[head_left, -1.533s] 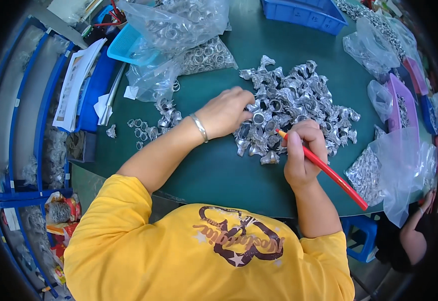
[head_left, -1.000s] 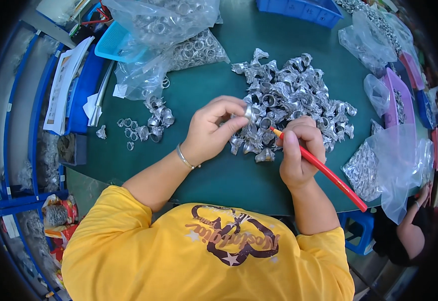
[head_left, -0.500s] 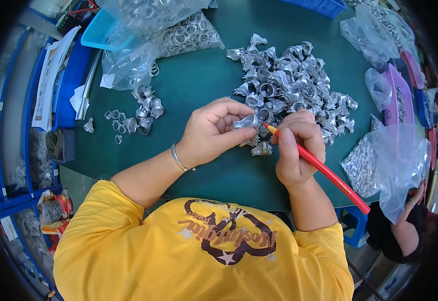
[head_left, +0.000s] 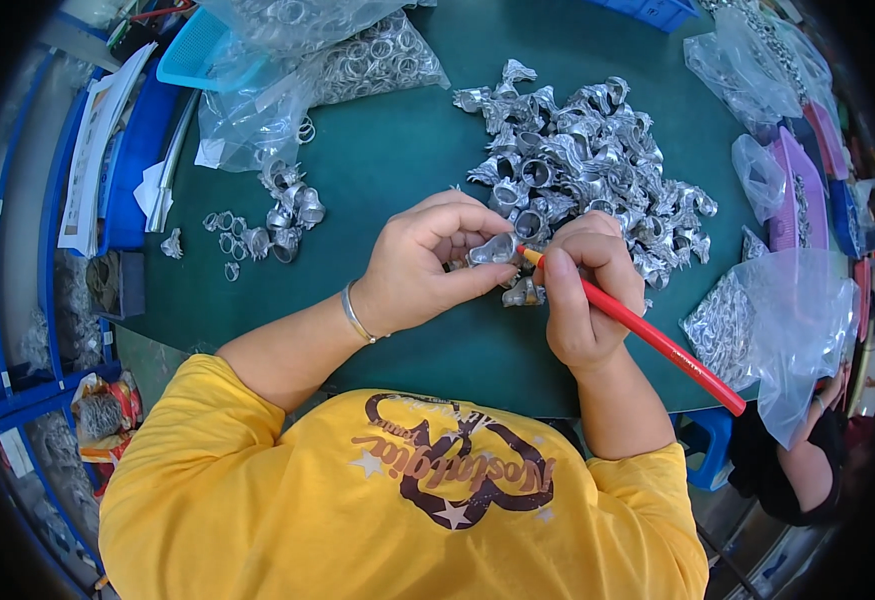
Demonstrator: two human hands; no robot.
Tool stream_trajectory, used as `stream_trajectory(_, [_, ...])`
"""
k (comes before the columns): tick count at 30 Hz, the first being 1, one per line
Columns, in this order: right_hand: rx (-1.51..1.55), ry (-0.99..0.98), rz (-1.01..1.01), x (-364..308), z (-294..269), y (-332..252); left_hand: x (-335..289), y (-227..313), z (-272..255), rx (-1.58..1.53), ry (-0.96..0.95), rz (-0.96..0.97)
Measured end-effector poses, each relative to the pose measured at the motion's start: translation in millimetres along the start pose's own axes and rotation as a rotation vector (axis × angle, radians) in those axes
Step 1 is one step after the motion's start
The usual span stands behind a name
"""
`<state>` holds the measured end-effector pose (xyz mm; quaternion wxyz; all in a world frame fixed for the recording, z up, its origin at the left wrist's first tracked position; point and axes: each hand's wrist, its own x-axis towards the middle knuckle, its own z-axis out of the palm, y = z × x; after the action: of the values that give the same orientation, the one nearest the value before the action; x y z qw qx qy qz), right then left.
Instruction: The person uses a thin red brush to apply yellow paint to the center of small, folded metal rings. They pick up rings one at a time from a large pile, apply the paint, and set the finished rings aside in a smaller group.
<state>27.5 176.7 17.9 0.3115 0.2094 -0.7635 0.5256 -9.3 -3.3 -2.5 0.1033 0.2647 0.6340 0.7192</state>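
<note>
Between thumb and fingers, my left hand (head_left: 435, 250) grips a silver-coloured metal ring (head_left: 494, 249). My right hand (head_left: 592, 290) holds a red pencil (head_left: 662, 347) with its tip pointing left, at or very close to the ring's edge; whether they touch I cannot tell. Just beyond both hands lies a large heap of similar metal rings (head_left: 582, 150) on the green table (head_left: 387, 150). A smaller group of rings (head_left: 292, 210) and several thin bands (head_left: 232, 240) lie farther left.
Clear bags of rings (head_left: 382, 65) and a light-blue basket (head_left: 192, 55) stand at the far left. Along the right are a purple bin (head_left: 787, 190), a bag of metal parts (head_left: 722, 325) and a co-worker's arm (head_left: 812, 450). Blue shelving (head_left: 42, 395) runs down the left.
The pencil's tip has shifted slightly left, nearer to the ring. My right hand has moved a little left with it, while my left hand stays nearly in place.
</note>
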Motion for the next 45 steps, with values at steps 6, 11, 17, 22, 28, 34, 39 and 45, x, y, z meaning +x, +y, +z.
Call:
stream_trajectory(6, [-0.005,-0.036,-0.032,0,0,-2,0,0,-1,0.033,-0.004,0.028])
stream_trajectory(11, [0.08,0.023,-0.074,0,0,-1,-2,4,4,-0.109,0.067,0.039])
stream_trajectory(17, [0.119,0.105,-0.055,-2,-6,4,-1,5,1,0.245,0.091,0.341])
stream_trajectory(22, [0.094,0.119,-0.057,-2,-5,3,3,9,-9,0.494,-0.043,0.555])
stream_trajectory(28, [0.037,0.107,0.0,0,-4,-3,19,60,-23,0.616,-0.026,0.994])
stream_trajectory(34, [0.022,0.116,-0.024,0,-6,-4,125,141,-97,1.355,0.547,1.291])
stream_trajectory(39, [0.051,0.133,0.025,-2,-2,1,113,140,-75,1.262,0.635,0.76])
stream_trajectory(45, [0.025,0.133,-0.022,-1,-4,1,65,36,-25,0.81,-0.299,0.241])
